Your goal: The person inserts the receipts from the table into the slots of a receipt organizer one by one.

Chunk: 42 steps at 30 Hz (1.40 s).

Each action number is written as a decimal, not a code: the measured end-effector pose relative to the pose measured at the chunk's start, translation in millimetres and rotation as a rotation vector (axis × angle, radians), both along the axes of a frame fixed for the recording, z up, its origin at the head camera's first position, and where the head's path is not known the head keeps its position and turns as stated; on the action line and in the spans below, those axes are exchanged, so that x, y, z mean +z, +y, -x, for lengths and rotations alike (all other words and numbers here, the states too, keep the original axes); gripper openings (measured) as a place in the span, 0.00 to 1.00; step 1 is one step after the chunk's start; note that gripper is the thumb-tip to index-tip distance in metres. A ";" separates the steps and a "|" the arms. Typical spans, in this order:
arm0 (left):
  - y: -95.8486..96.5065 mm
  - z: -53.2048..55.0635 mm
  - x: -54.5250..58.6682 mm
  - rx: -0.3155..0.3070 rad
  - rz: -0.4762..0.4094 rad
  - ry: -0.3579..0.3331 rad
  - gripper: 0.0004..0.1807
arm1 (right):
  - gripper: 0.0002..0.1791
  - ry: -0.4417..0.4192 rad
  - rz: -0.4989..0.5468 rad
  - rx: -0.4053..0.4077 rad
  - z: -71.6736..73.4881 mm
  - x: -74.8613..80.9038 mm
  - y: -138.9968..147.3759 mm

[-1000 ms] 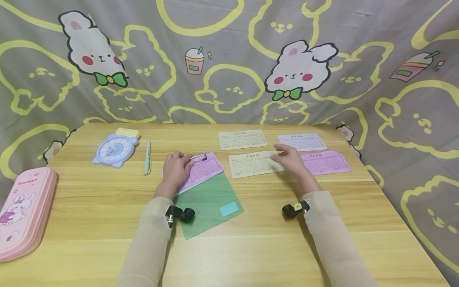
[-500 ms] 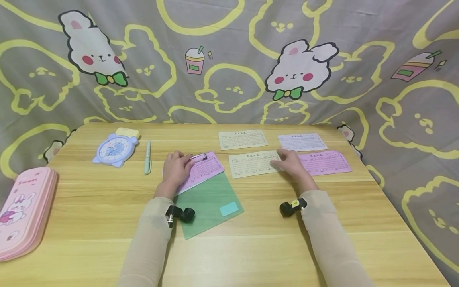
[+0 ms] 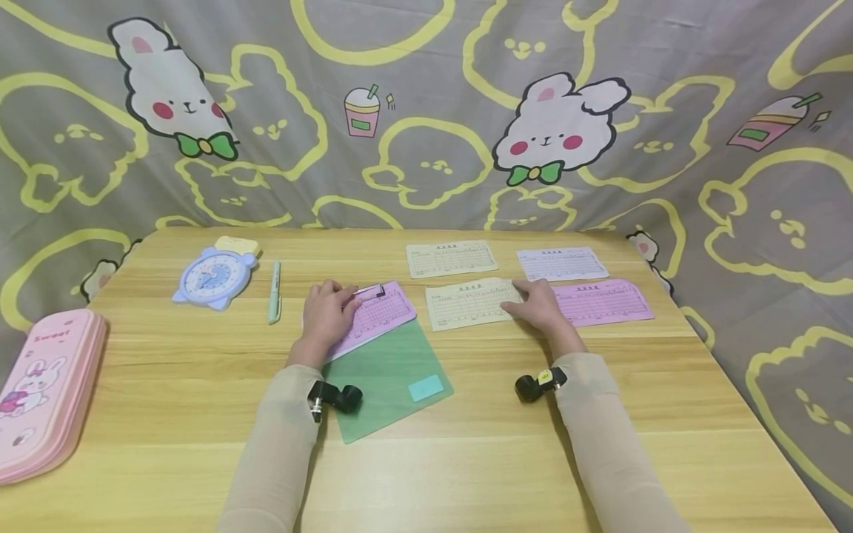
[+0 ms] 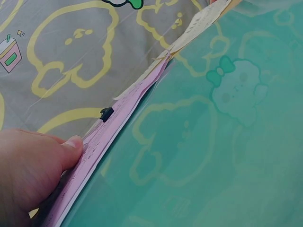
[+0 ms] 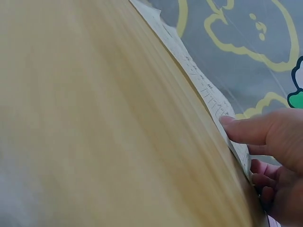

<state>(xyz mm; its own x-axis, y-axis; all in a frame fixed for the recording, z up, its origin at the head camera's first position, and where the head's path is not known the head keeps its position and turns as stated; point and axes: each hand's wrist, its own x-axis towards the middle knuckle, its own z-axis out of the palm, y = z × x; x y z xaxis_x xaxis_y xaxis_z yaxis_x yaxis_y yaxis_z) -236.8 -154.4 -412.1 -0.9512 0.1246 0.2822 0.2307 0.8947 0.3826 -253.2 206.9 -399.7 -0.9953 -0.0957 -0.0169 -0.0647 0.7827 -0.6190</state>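
Observation:
A green clip folder (image 3: pixel 386 386) lies on the table with a pink printed form (image 3: pixel 380 317) on it, and white paper shows beneath the form. My left hand (image 3: pixel 328 314) rests over the form's left end, thumb and index finger at the folder's slim clip (image 3: pixel 369 292). The black clip end (image 4: pixel 107 114) stands out beyond my thumb in the left wrist view. To the right, my right hand (image 3: pixel 538 305) pinches the right edge of a cream form (image 3: pixel 469 305). Its thumb lies on the paper (image 5: pixel 203 87) in the right wrist view; the other fingers are curled at the edge.
Another cream form (image 3: pixel 452 259), a pale lilac form (image 3: pixel 562 263) and a pink form (image 3: pixel 606 302) lie at the back right. A blue toy clock (image 3: pixel 215 278), yellow block (image 3: pixel 237 246), green pen (image 3: pixel 275 293) and pink pencil case (image 3: pixel 49 392) are on the left.
My right hand has come down and slightly left onto the cream form's right edge, its fingers closing on it. The left hand has stayed at the clip.

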 end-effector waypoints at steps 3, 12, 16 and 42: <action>-0.1 0.6 -0.6 -0.003 -0.004 0.006 0.19 | 0.33 0.024 0.011 -0.016 -1.9 -1.3 -1.4; -0.3 0.8 -1.8 0.002 -0.011 0.018 0.19 | 0.29 0.124 0.063 -0.091 -4.4 -11.0 -4.0; 0.2 0.5 -0.9 -0.003 -0.015 0.019 0.19 | 0.26 0.162 0.080 -0.079 -4.3 -11.6 -3.0; -0.3 0.5 -1.2 -0.007 -0.020 0.027 0.19 | 0.25 0.113 0.421 0.014 -15.0 41.6 -1.4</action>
